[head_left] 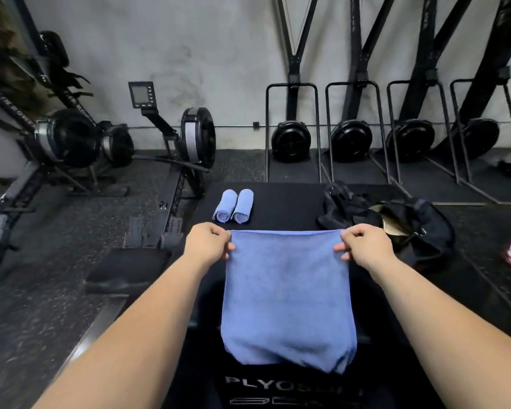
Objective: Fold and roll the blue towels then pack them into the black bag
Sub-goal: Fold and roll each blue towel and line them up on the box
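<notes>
The held-up towel (288, 296) is a plain periwinkle blue, faintly darker near its middle, and the two rolled towels (242, 205) are the same blue. The bag (419, 228) is black with tan showing at its mouth, and the black plyo box (278, 202) carries pale grey lettering. The rubber floor (42, 290) is charcoal flecked with pale specks, the wall (189, 48) mottled grey, the rowing machine (196, 137) black with a silver-grey band.

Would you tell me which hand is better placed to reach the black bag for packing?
Probably the right hand: the black bag lies just beyond it, while the left hand pinches the blue towel at its opposite corner, nearer the rolled towels.
</notes>
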### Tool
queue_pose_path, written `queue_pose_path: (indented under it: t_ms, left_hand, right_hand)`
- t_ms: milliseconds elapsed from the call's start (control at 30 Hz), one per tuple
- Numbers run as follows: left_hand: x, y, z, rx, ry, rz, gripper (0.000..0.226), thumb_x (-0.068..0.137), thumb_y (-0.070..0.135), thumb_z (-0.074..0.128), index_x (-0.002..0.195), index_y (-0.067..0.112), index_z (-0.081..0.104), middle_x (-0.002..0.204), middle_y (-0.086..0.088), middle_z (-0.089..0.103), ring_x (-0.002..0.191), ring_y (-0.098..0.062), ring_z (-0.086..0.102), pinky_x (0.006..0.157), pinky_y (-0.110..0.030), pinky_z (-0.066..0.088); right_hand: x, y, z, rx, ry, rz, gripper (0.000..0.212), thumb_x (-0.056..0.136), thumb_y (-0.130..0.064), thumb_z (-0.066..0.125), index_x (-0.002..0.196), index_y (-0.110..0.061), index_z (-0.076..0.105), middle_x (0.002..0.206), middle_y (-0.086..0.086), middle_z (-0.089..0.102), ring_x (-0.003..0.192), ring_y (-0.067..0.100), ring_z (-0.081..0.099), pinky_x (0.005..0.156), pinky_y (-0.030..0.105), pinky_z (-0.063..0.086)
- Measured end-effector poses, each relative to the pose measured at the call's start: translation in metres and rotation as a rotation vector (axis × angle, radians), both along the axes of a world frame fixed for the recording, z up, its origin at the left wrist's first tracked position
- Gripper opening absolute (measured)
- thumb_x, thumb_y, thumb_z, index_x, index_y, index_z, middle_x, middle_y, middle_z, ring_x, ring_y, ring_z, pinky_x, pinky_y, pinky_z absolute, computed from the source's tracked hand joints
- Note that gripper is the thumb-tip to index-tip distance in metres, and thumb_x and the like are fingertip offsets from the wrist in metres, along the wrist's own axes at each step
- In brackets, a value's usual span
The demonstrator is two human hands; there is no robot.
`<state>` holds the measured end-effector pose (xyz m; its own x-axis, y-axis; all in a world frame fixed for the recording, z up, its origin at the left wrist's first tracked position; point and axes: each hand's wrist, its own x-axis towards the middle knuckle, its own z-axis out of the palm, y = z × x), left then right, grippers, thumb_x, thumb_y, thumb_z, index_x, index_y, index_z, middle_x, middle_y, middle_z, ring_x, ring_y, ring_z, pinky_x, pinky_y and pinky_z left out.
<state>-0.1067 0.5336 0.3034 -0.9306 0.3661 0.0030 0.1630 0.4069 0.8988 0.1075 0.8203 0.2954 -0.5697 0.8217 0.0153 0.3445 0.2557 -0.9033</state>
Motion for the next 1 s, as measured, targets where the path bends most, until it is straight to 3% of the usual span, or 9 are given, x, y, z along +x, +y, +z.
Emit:
queue_pose_path:
  t_ms: [133,233,300,367,400,567,667,867,1000]
  left_hand:
    - [-0.014,0.023,-0.013,0.248,-0.147,0.095,0.008,0.098,0.012,0.062,0.098,0.005,0.067,0.084,-0.006,0.080,0.066,-0.028,0.076,0.081,-0.041,0.063]
    - [-0.023,0.039,-0.020,0.250,-0.129,0.091,0.019,0.094,0.014,0.061,0.112,0.014,0.068,0.093,0.003,0.081,0.085,-0.022,0.079,0.090,-0.039,0.060]
    - [-0.022,0.047,-0.025,0.115,-0.073,-0.041,0.045,0.096,0.019,0.065,0.140,0.017,0.057,0.127,0.010,0.072,0.116,-0.012,0.070,0.102,-0.034,0.052]
    - [-0.015,0.055,-0.041,-0.073,-0.054,-0.242,0.073,0.100,0.030,0.066,0.162,0.019,0.029,0.150,0.008,0.051,0.142,-0.013,0.049,0.116,-0.032,0.038]
    - [-0.009,0.057,-0.054,-0.187,-0.041,-0.328,0.081,0.102,0.039,0.064,0.166,0.020,0.018,0.160,0.004,0.042,0.149,-0.016,0.041,0.121,-0.034,0.033]
    - [0.039,0.048,-0.125,-0.678,0.380,-0.488,0.078,0.107,0.064,0.029,0.169,0.021,0.007,0.176,0.001,-0.006,0.162,-0.017,-0.008,0.131,-0.038,0.002]
    - [0.044,0.045,-0.135,-0.762,0.485,-0.477,0.078,0.107,0.067,0.015,0.169,0.024,-0.002,0.173,0.006,-0.020,0.158,-0.012,-0.024,0.130,-0.037,-0.011]
    - [0.031,0.046,-0.134,-0.781,0.478,-0.537,0.079,0.107,0.067,0.020,0.169,0.023,-0.003,0.174,0.003,-0.020,0.159,-0.014,-0.024,0.130,-0.037,-0.011]
    - [0.031,0.029,-0.134,-0.493,0.550,-0.491,0.067,0.106,0.059,0.037,0.159,0.018,0.040,0.171,-0.002,0.029,0.160,-0.021,0.018,0.130,-0.040,0.018]
  right_hand:
    - [-0.021,0.003,-0.002,-0.129,0.132,-0.029,0.008,0.101,-0.015,0.060,0.101,-0.010,0.065,0.082,0.006,0.079,0.068,0.028,0.077,0.063,0.035,0.057]
    - [-0.043,0.012,-0.014,-0.174,0.088,0.053,0.013,0.090,-0.021,0.067,0.103,-0.018,0.066,0.091,0.000,0.078,0.080,0.023,0.074,0.076,0.039,0.060]
    - [-0.052,0.015,-0.026,-0.132,-0.063,0.176,0.041,0.087,-0.033,0.069,0.127,-0.028,0.064,0.112,-0.006,0.074,0.107,0.021,0.071,0.099,0.045,0.057]
    - [-0.057,0.004,-0.041,-0.136,-0.176,0.293,0.078,0.099,-0.036,0.066,0.164,-0.026,0.025,0.149,0.002,0.055,0.140,0.024,0.053,0.118,0.046,0.042]
    - [-0.057,-0.005,-0.050,-0.110,-0.242,0.347,0.086,0.102,-0.040,0.063,0.167,-0.024,0.010,0.161,0.005,0.043,0.149,0.026,0.042,0.122,0.043,0.035]
    - [-0.042,-0.052,-0.119,0.396,-0.602,0.461,0.081,0.103,-0.069,0.030,0.168,-0.026,0.007,0.176,0.001,-0.008,0.162,0.018,-0.008,0.131,0.041,0.006]
    - [-0.035,-0.062,-0.130,0.564,-0.640,0.429,0.080,0.102,-0.073,0.016,0.167,-0.031,-0.001,0.173,-0.001,-0.021,0.159,0.015,-0.021,0.131,0.039,-0.002]
    - [-0.040,-0.049,-0.125,0.491,-0.568,0.480,0.072,0.106,-0.062,0.033,0.167,-0.029,0.016,0.176,-0.001,-0.007,0.161,0.016,-0.011,0.131,0.040,0.004]
    - [-0.008,-0.034,-0.117,0.360,-0.231,0.440,0.043,0.106,-0.034,0.059,0.148,-0.023,0.058,0.165,-0.003,0.039,0.156,0.015,0.027,0.126,0.031,0.022]
